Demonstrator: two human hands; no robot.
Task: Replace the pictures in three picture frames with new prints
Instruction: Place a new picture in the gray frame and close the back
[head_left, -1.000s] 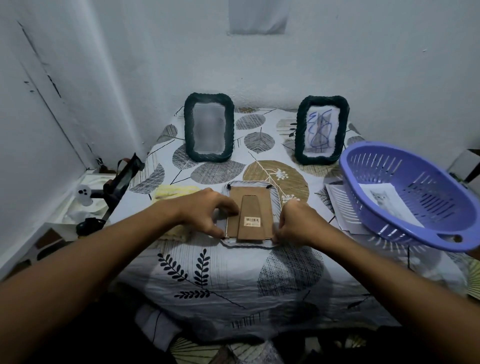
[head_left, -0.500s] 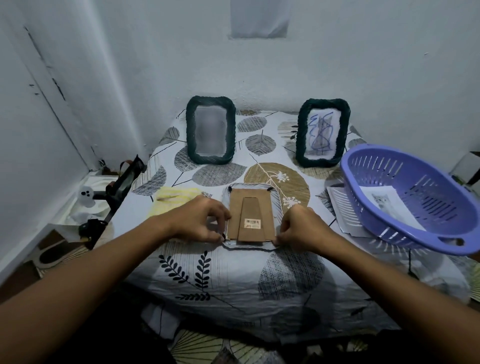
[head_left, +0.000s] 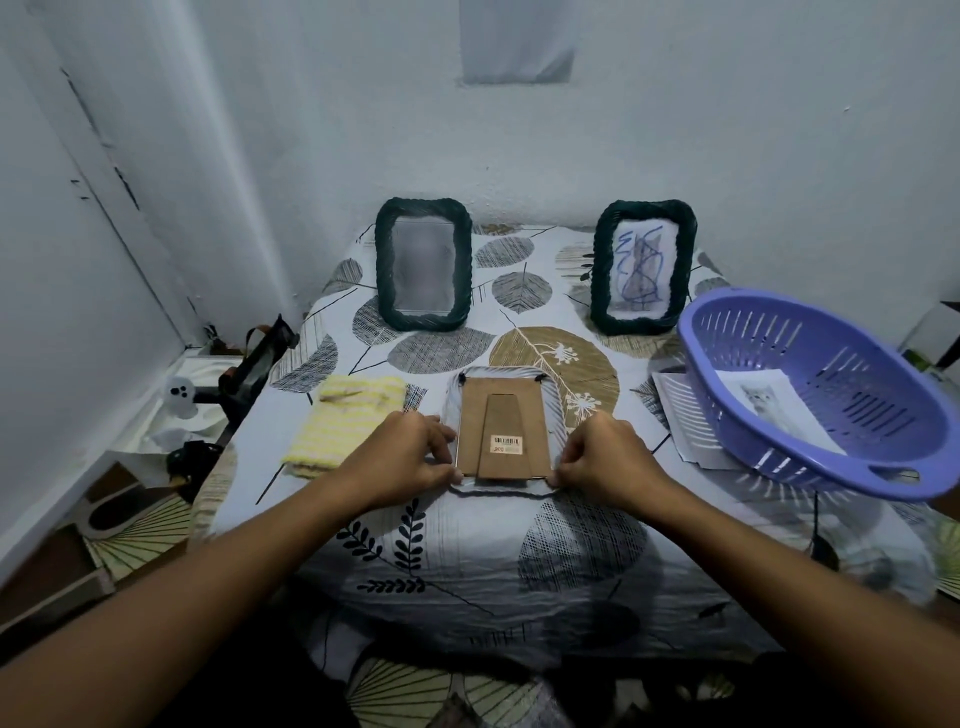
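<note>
Face-down frame (head_left: 503, 423) lies flat at centre of pic on the bench (head_left: 519, 551), brown cardboard back w/ folded stand up, barcode sticker low on the stand. Pale rim shows around the cardboard; small dark tabs at its two top corners.

Left hand (head_left: 400, 457) sits at the frame's lower-left edge, fingers curled, thumb & fingertips pinching the frame's side near the bottom corner. Right hand (head_left: 605, 460) mirrors it at lower-right, fingers curled, tips pinching the rim at that corner. Both forearms run in from the bottom corners of the pic.

Just left of the frame, touching the left hand's far side: folded yellow-white cloth (head_left: 349, 421). Upper centre-left, upright near the wall: dark green rope-edged frame (head_left: 423, 270), pic inside blurred, can't tell what. Upper centre-right, also upright: 2nd dark green frame (head_left: 644, 267) w/ a print scribbled over in blue.

Right side of pic: purple slotted basket (head_left: 810, 395), tilted, a print of a cat (head_left: 766, 402) lying inside. Under/beside its left rim, more sheets of paper (head_left: 675, 415) on the bench, near the right hand but apart.

Bench covered w/ leaf-pattern cloth, grey, black & tan. Far left, off the bench edge: dark tripod-like gear (head_left: 249, 369) & a small white figure w/ dark dots (head_left: 181, 397). Pale walls behind, grey patch top centre.
</note>
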